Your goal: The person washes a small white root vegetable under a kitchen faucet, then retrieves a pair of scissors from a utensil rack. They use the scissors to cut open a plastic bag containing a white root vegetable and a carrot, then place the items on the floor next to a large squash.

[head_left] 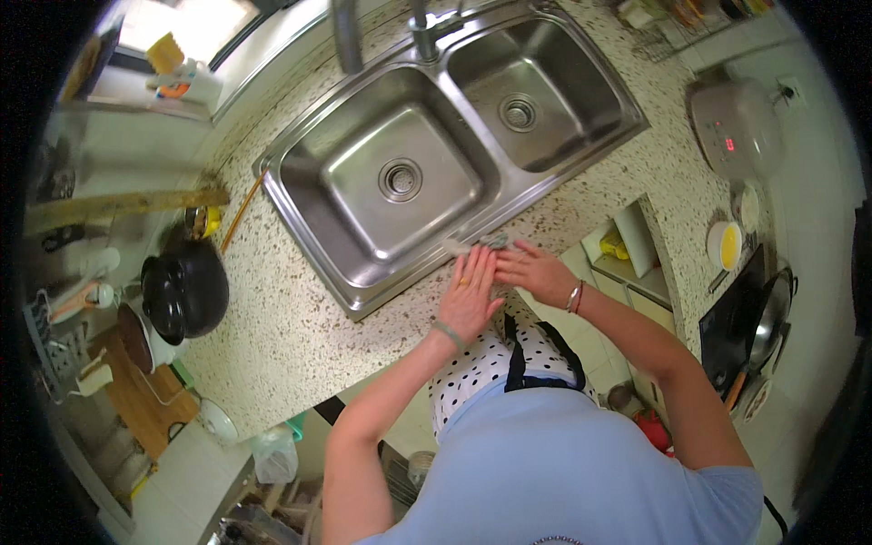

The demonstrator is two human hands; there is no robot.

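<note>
My left hand [468,295] lies flat at the front edge of the double steel sink [477,238], fingers stretched forward and a ring on one of them. Beside it, my right hand [540,275] reaches in from the right with its fingers out straight, touching or slightly overlapping the left. Just beyond the fingertips, on the sink's front rim, is a small crumpled pale-and-grey-green thing [495,242], perhaps a cloth; its kind is too unclear to tell. Neither hand visibly grips it. Both basins show only their drains, and the tap [422,36] stands behind them.
On the left stand a black lidded pot [186,291], a wooden board [136,386] and a thin brown stick [243,211]. To the right are a rice cooker [736,132], a bowl with yellow contents [724,245] and a wok [772,313]. A cabinet [636,241] below the counter gapes open.
</note>
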